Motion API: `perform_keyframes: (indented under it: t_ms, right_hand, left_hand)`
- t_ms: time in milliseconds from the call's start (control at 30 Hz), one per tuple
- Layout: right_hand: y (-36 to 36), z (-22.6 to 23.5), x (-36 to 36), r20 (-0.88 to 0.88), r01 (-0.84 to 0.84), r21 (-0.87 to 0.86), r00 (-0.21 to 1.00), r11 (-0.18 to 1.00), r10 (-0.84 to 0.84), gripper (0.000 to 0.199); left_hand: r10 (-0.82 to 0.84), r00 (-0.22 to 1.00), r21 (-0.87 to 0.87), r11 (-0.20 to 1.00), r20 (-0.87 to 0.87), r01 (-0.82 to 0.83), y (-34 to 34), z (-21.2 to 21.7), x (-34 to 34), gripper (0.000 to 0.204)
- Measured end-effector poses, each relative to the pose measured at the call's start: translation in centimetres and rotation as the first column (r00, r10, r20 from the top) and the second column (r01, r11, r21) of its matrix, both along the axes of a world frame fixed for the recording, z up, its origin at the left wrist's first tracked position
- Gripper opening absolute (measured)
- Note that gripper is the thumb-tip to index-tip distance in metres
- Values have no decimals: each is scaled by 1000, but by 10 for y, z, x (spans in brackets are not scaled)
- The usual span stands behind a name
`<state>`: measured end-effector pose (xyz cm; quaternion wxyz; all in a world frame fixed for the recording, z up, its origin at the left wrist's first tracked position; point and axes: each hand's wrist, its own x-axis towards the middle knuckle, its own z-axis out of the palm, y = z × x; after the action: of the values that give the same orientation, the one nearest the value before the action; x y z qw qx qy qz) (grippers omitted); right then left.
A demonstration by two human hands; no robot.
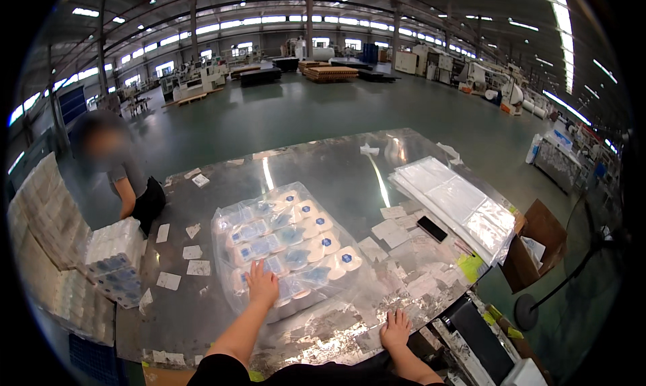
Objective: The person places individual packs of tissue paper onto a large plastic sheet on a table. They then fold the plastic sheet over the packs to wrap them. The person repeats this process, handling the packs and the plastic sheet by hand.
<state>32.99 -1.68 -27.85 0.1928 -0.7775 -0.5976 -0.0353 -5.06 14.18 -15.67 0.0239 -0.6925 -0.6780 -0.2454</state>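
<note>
Head view, items about the hands. Left hand, one: resting open, fingers spread, on the near part of a clear-film package, gripping nothing. Right hand, one: lying open, palm down, on the near edge of the tabletop, holding nothing. Package, one: lying on the tabletop beneath and beyond the left hand, enclosing rows of white-and-blue packs. Paper slips, several: lying left of the left hand. Wrapped stack, white: standing farther left. Black phone, one: lying beyond the right hand. Clear plastic bags, one pile: lying just past the phone. Brown carton, one: standing open, well right of the right hand.
</note>
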Motion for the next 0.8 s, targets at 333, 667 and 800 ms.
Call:
perform_keyframes:
  t_ms: [333,667,800]
  right_hand:
    - [12,-4,-1,-42,37,96,999,995,-33,29]
    - [13,2,-1,-64,31,54,998,998,-27,28]
    - [13,-1,-1,-52,24,72,998,997,-20,29]
  left_hand:
    - [8,997,-162,987,75,5,8,-9,-6,26]
    - [9,995,-105,994,96,1,9,-18,-6,23]
    - [6,995,-103,995,100,4,10,-19,-8,22]
